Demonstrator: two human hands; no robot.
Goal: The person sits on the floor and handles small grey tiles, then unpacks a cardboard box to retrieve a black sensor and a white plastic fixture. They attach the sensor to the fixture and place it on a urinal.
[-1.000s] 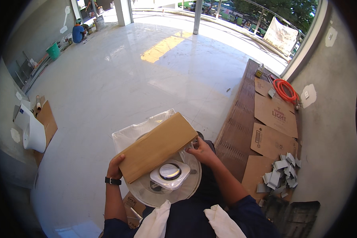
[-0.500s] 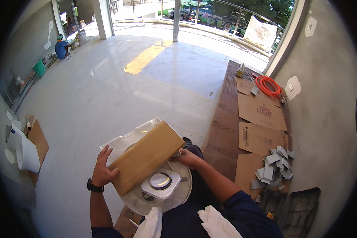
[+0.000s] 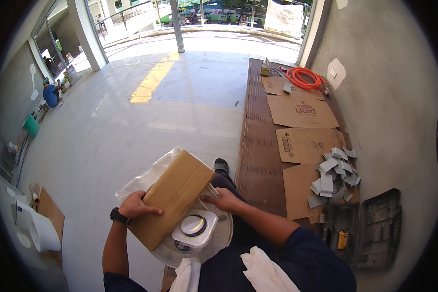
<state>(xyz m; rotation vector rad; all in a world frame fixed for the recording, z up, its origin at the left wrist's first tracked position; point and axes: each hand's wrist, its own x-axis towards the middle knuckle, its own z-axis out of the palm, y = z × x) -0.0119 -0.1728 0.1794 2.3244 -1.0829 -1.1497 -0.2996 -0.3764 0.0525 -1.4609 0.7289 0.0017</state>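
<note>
A long brown cardboard box [image 3: 173,199] lies across a white, round-edged piece in clear plastic wrapping [image 3: 222,231] in front of my body. My left hand [image 3: 137,206] grips the box's left side, thumb on top and other fingers hidden below. At the right, my right hand [image 3: 222,200] closes on the wrapped piece's edge beside the box; its grip is partly hidden. A clear square pack with a round, dark-ringed lid [image 3: 193,226] sits on the white piece, nearer my body.
Flattened cardboard [image 3: 304,111] covers brown sheeting at the right, holding an orange hose coil [image 3: 304,78] and grey offcuts [image 3: 326,185]. An open black tool case [image 3: 379,224] lies nearer. A white toilet bowl [image 3: 45,232] stands left. Another person [image 3: 51,95] crouches far left.
My view has swung to the right and the box now sits at a steeper slant. The left hand has shifted lower along the box, its fingers less spread. My shoe has come into view.
</note>
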